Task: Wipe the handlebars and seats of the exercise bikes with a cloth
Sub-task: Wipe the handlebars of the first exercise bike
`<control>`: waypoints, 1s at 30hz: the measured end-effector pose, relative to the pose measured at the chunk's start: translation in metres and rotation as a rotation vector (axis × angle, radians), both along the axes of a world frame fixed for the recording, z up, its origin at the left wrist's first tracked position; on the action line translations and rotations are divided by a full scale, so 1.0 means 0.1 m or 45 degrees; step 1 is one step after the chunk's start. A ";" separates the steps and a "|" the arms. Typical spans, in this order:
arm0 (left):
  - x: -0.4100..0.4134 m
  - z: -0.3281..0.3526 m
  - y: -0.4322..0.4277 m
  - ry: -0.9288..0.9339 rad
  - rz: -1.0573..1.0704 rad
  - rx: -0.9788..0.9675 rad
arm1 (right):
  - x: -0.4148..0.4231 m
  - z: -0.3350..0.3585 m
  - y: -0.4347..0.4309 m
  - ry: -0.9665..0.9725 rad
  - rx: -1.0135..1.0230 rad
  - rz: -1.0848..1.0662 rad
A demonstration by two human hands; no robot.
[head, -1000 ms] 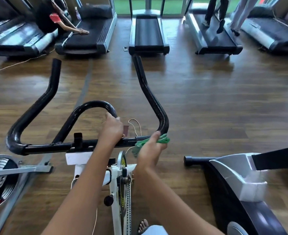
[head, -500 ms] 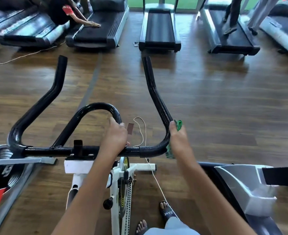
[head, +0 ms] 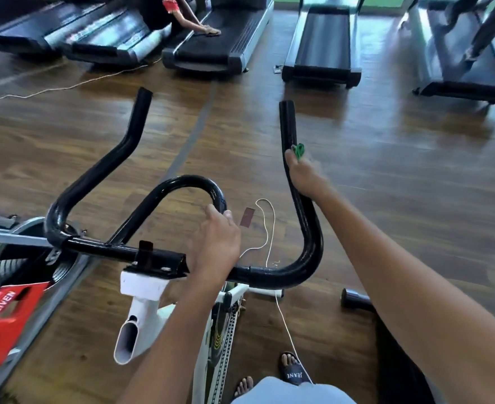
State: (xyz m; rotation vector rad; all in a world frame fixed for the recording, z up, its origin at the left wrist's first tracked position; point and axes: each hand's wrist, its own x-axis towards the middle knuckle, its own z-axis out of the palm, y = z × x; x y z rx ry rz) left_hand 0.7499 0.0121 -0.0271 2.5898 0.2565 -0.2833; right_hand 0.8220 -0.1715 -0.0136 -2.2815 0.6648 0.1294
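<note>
A white exercise bike's black handlebars (head: 100,170) fill the middle of the view. My left hand (head: 220,243) grips the inner loop bar near the centre clamp. My right hand (head: 304,176) is wrapped round the right handlebar arm about halfway up, holding a green cloth (head: 298,150) against it. Only a small fold of the cloth shows above my fingers. The bike's seat is out of sight.
Several treadmills (head: 322,42) line the far side of the wooden floor; a person (head: 164,10) crouches at one. A red-covered bike (head: 4,319) stands at left, another machine's black base (head: 357,300) at right. A white cord (head: 266,228) hangs by the bars. My sandalled feet (head: 293,371) are below.
My right hand has slid the green cloth from the handlebar's lower right bend up along the right arm. My left hand has stayed on the inner loop. The camera has tilted closer.
</note>
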 end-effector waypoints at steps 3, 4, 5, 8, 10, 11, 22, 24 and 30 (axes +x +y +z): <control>-0.02 0.03 -0.01 -0.009 -0.024 0.064 | -0.51 -0.02 0.06 0.082 -0.209 0.100; -0.02 0.03 -0.02 -0.013 -0.028 0.068 | -0.69 0.00 0.10 0.061 -0.245 0.110; -0.02 0.02 -0.01 -0.012 -0.028 0.067 | -0.81 0.00 0.13 0.012 -0.252 0.101; -0.01 0.01 0.00 -0.012 -0.026 0.066 | -1.00 -0.04 0.16 -0.229 -0.173 0.065; -0.01 0.01 0.00 -0.019 -0.023 0.069 | -1.11 -0.05 0.18 -0.346 -0.287 0.175; -0.01 0.01 0.00 -0.022 -0.022 0.073 | -1.18 -0.06 0.18 -0.340 -0.386 0.251; -0.05 0.00 -0.02 -0.056 -0.034 0.093 | 0.20 -0.24 -0.04 -0.537 -0.417 0.435; -0.06 0.01 -0.01 -0.070 -0.044 0.094 | 0.42 -0.15 -0.06 -0.663 -0.423 0.416; -0.05 0.00 -0.02 -0.092 -0.046 0.109 | 0.49 -0.08 -0.01 -0.662 -0.403 0.404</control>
